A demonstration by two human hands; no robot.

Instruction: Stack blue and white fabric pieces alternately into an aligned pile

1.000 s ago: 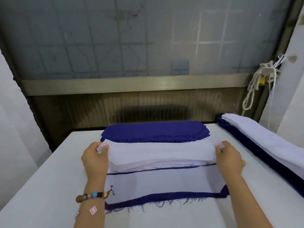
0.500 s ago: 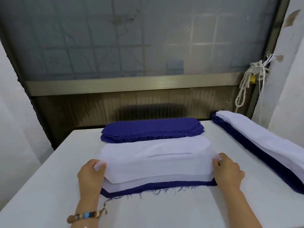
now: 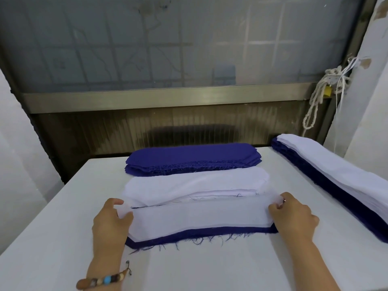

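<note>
Left hand (image 3: 111,225): your grip pinches the left end of the white fabric piece (image 3: 199,217).
Right hand (image 3: 294,217): your grip pinches its right end.
White piece: lies over the blue fabric piece (image 3: 199,233) at the near middle of the bench (image 3: 210,267); a blue strip shows along the near side.
Supply: white stack (image 3: 195,183) just behind, blue stack (image 3: 193,157) beyond it.
Right side: blue-and-white pile (image 3: 336,175).

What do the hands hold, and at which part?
One white fabric piece: left hand pinches its left end, right hand its right end.
</note>
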